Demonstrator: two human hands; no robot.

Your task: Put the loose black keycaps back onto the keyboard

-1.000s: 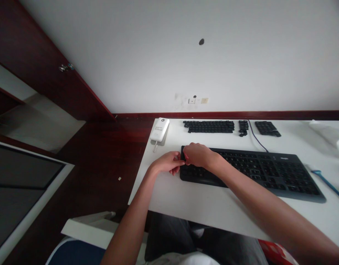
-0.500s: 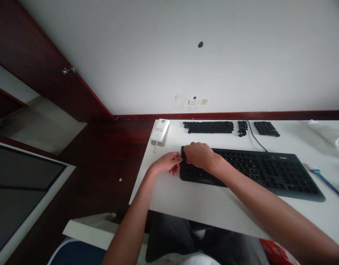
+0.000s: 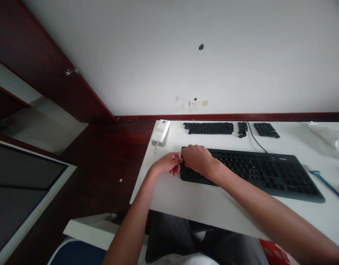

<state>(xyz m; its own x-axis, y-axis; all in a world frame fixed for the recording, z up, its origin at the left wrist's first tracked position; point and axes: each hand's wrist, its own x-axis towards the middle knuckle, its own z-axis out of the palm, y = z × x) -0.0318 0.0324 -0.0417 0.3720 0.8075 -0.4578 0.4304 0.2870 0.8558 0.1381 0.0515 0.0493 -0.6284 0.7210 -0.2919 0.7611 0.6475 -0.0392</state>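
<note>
Little changed: your right hand (image 3: 198, 158) stays bent over left end of keyboard (image 3: 268, 167), left hand (image 3: 169, 163) just beside; work remains at same spot. Right fingertips hidden, can't tell grip. Left thumb and fingers drawn together; can't tell if anything's between. Keyboard lies on table (image 3: 164, 195), loose keycaps (image 3: 209, 128) grouped behind. No container identifiable; white wrap (image 3: 326, 136) at far right, contents unseen.

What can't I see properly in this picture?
All in the head view:
Part of the long black plastic keyboard's left end: hidden by the bare right hand.
Anything in the bare left hand: too small, its own fingers in the way.
Print on the white rounded rectangular device: too small.
The rest of the crumpled white bundle: cut off by the right edge.
</note>
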